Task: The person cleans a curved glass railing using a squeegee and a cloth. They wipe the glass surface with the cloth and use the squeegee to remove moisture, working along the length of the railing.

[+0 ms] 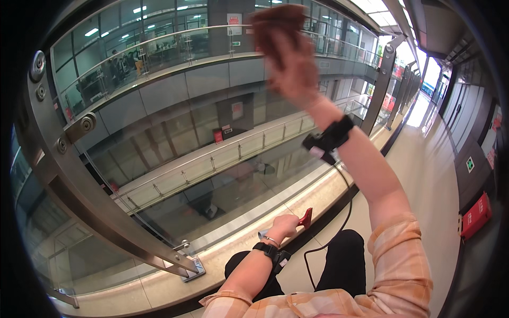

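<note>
My right hand [296,75] is raised high and blurred by motion, gripping a folded brown cloth [278,26]. The cloth is in front of a clear glass panel [222,187]; whether it touches the glass I cannot tell. Low down, my left hand [284,226] is closed around a scraper-like tool [306,218]. Its red head points to the right, and its grey handle end shows on the other side of the fist. This hand is just above the beige stone ledge [234,248] at the foot of the glass.
A steel post [103,210] with bolted clamps holds the panel on the left; another post [381,87] stands to the right. A black cable [350,202] hangs from my right wrist device. A red box [476,216] sits by the corridor wall. Beyond the glass are railed floors.
</note>
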Demonstrator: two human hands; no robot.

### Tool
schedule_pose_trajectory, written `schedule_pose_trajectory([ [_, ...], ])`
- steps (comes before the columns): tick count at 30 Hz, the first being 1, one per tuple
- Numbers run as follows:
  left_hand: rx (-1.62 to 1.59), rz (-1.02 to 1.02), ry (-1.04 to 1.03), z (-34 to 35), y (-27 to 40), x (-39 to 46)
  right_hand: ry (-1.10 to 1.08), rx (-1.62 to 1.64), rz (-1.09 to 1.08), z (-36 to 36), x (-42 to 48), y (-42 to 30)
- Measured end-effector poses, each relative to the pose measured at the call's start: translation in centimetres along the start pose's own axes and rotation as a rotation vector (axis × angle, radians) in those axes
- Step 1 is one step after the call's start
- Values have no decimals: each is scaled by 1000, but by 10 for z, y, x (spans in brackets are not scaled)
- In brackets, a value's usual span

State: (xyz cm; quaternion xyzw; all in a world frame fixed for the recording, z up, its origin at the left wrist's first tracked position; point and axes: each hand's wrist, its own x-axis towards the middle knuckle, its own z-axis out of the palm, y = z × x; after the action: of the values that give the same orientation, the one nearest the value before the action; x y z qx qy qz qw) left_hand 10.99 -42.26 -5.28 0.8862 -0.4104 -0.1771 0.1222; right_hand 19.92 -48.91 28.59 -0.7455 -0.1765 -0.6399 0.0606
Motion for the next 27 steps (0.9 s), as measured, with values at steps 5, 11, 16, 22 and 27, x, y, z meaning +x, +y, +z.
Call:
schedule_pose_trajectory([
  [5, -33, 23, 9, -3, 5, -5, 16, 160, -430, -2, 18, -56],
  [11, -15, 42, 9, -5, 11, -14, 16, -151, 387, -12, 55, 83],
  [16, -35, 69, 17, 1, 11, -9, 5, -105, 273, -8, 61, 59],
  [22, -49, 41, 43, 1, 1, -11, 0, 100, -243, -20, 93, -101],
  [27, -49, 21, 39, -4, -1, -17, 83, -87, 13, -11, 96, -12],
])
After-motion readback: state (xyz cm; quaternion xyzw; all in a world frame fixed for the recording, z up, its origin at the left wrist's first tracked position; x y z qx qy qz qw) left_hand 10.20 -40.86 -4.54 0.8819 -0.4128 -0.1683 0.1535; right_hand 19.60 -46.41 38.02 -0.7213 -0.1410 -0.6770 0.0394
